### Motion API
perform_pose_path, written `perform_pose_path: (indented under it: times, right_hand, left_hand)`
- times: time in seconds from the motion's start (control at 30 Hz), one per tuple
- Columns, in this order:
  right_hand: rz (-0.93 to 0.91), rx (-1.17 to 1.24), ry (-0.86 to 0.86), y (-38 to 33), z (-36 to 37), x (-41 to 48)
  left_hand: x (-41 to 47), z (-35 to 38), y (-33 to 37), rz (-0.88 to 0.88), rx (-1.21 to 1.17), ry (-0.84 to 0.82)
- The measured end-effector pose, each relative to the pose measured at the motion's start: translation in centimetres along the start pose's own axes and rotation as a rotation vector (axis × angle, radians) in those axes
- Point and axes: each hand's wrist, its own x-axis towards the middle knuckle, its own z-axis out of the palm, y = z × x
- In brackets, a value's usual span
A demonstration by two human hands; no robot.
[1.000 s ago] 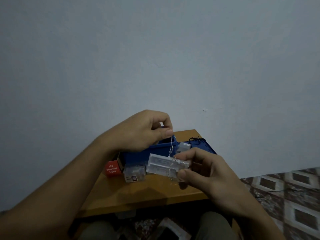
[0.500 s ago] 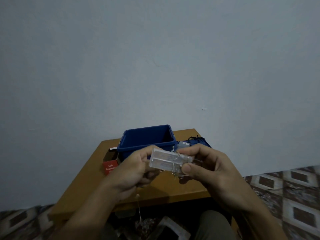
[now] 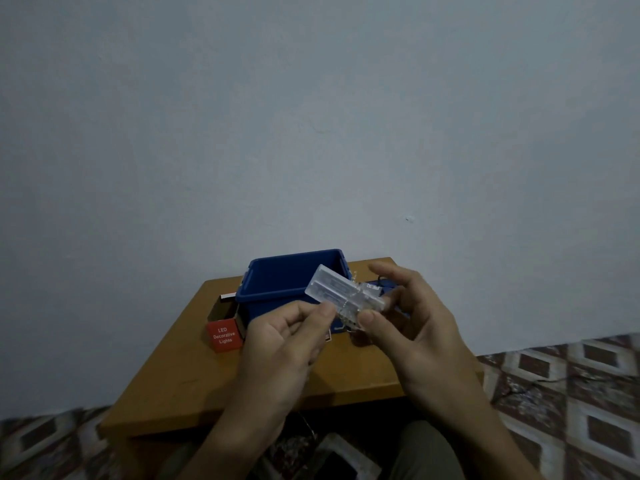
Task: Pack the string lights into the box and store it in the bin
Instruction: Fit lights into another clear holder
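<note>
Left hand (image 3: pixel 284 341) has dropped from where it was a second ago, lifted above the bin (image 3: pixel 273 308) and drawing a strand upward. It now sits low, with thumb and forefinger pinched on the thin wire (image 3: pixel 346 310) just under the clear battery case (image 3: pixel 330 287). Right hand (image 3: pixel 415 327) holds that case as before, thumb below and fingers behind its right end. The case has tipped, though, and its left end now points up over the bin's near rim. Several turns of wire cross the case near the right thumb, so I judge the strand is being wound round it, one loop just laid and the next being taken up. More wire seems to trail down past the front edge of the table (image 3: pixel 194 375), but it is too faint to be sure.

Nothing is packed yet. The red box (image 3: pixel 224 336), marked LED Decorative Lights, lies near the left edge of the table, just beside the bin, untouched, and its far end looks open. The bin stands at the middle of the far edge. Winding has to finish before the bundle can go into the box.
</note>
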Motion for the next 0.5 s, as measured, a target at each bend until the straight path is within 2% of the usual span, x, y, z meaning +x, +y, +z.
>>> perform_pose_path:
  times: [0.1, 0.2, 0.5]
  right_hand:
    - [-0.059, -0.124, -0.084, 0.1, -0.3, 0.0]
    - [-0.028, -0.154, -0.138, 0.0, -0.8, 0.1]
    - [0.028, -0.184, -0.160, -0.2, -1.7, 0.2]
  left_hand:
    - [0.0, 0.1, 0.4, 0.066, 0.065, 0.015]
    - [0.0, 0.0, 0.5, 0.112, 0.116, -0.002]
    - [-0.5, 0.4, 0.8, 0.153, 0.285, 0.031]
